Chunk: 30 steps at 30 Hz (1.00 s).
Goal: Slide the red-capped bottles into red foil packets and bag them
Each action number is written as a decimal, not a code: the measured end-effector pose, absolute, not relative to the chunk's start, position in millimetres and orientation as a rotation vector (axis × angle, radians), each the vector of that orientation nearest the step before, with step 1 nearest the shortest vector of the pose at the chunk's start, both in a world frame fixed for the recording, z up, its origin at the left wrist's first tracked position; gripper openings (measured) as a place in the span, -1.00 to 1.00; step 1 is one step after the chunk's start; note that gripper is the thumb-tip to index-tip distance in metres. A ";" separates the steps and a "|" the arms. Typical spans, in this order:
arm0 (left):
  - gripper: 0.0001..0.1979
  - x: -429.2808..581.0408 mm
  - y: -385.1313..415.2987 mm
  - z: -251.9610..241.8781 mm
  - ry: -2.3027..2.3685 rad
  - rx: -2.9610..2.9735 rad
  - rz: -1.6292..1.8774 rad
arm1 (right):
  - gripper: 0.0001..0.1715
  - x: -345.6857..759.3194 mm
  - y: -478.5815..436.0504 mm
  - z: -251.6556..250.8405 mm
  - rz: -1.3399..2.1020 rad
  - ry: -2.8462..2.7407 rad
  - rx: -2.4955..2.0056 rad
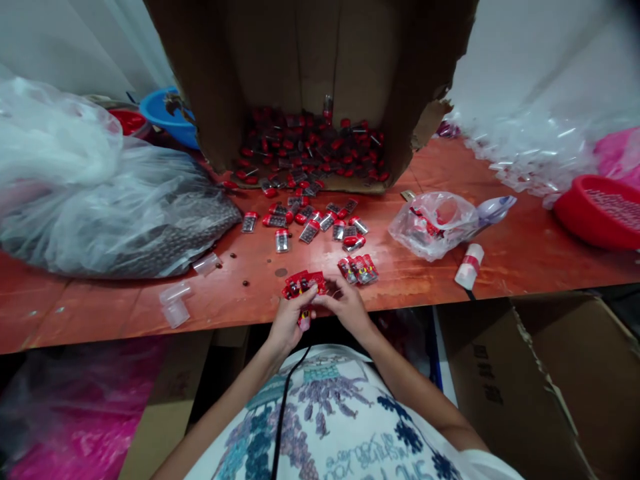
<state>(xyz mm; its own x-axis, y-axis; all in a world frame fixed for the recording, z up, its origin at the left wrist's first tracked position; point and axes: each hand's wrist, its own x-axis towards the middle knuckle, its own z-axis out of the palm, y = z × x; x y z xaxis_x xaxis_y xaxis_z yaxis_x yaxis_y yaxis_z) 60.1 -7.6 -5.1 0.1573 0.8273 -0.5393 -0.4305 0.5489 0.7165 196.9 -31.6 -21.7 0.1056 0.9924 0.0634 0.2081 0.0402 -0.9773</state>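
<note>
My left hand (289,323) and my right hand (345,307) meet at the near edge of the red-brown table (100,300). Both are closed on a row of small red-capped clear vials (303,283) held side by side. A second small row of the same vials (358,269) lies on the table just right of my hands. Several loose vials (305,223) are scattered further back. Behind them an open cardboard box (310,87) lies on its side with many more vials (310,150) spilling from it.
A big clear plastic bag of dark beads (115,213) fills the left. Empty clear caps (175,303) lie near it. A small plastic bag (433,223) and a lone vial (470,265) sit right. Red basket (600,210), blue bowl (167,113), cardboard boxes (525,387) below.
</note>
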 end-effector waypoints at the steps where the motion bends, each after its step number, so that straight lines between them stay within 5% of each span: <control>1: -0.76 59.5 -7.5 -6.2 1.064 0.455 0.926 | -0.61 192.2 -29.0 -22.6 1.036 -1.269 -1.342; 11: -0.78 54.3 -0.3 -20.7 1.156 0.529 0.940 | -0.40 217.7 -5.7 -2.9 0.815 -1.967 -1.342; 19: -0.84 47.5 18.6 -9.5 1.066 0.198 0.988 | -0.58 282.3 64.8 -7.5 0.241 -2.084 -1.631; 30: -0.93 33.3 21.4 -1.3 0.960 -0.031 1.011 | -0.64 285.1 83.7 -9.1 0.330 -2.158 -1.521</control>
